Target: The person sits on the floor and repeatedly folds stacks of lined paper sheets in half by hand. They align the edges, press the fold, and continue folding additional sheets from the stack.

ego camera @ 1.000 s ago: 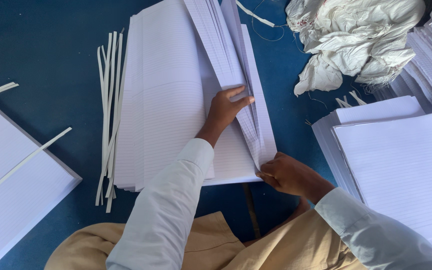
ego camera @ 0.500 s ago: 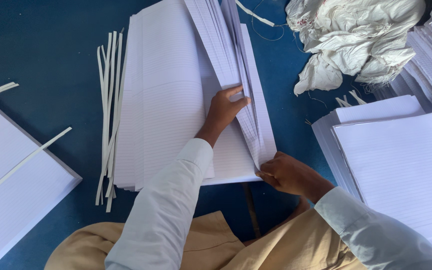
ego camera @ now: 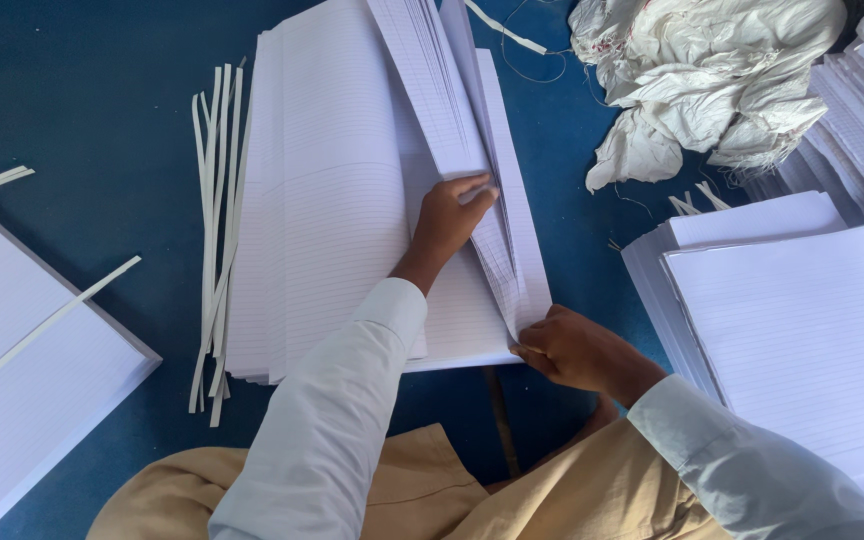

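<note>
White ruled paper fills the middle of the blue table [ego camera: 72, 110]: a tall stack of lined sheets [ego camera: 332, 200] whose long axis runs away from the person, from the near edge by the lap toward the top of the view. On the right part of that stack a bundle of sheets [ego camera: 452, 110] stands lifted and fanned, its loose edges converging down toward the near right corner.

The left hand [ego camera: 449, 222] lies flat against the fan, fingers spread and pressed onto the lifted leaves, grasping nothing so much as holding them back. The right hand [ego camera: 577, 350] sits at the near right corner of the stack, curled with fingertips pinched on the corner where the fanned sheets meet; how many leaves it has hold of seems impossible to tell from here. The right hand is thus nearer the person, and the bundle lies ahead of it and slightly to its left, while the left hand rests farther up the same bundle.

Thin paper strips [ego camera: 214, 230] lie alongside the stack's left edge, parallel to it. Crumpled white cloth [ego camera: 712, 80] sits at the upper right, and more ruled stacks [ego camera: 802, 320] lie to the right.
</note>
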